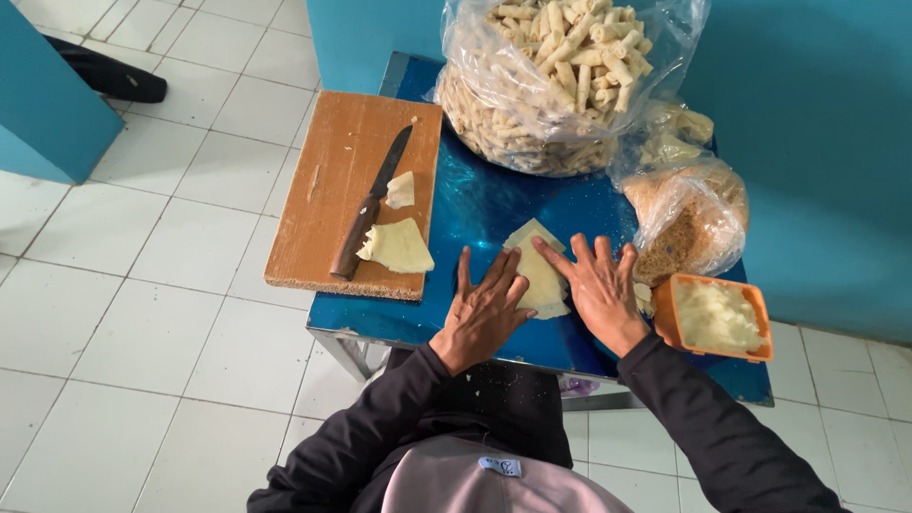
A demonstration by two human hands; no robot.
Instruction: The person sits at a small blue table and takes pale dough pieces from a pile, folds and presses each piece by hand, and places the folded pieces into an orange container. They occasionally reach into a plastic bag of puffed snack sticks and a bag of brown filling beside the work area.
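A pale square pastry sheet lies flat on the shiny blue table. My left hand rests on the sheet's left edge with fingers spread. My right hand presses on its right side, fingers apart, index finger pointing onto the sheet. Neither hand holds anything. Just right of my right hand stands an orange tub of pale filling.
A wooden cutting board overhangs the table's left edge, carrying a dark-handled knife and two pale sheet pieces. A large clear bag of rolled pastries and a bag of crumbs stand behind. White floor tiles lie to the left.
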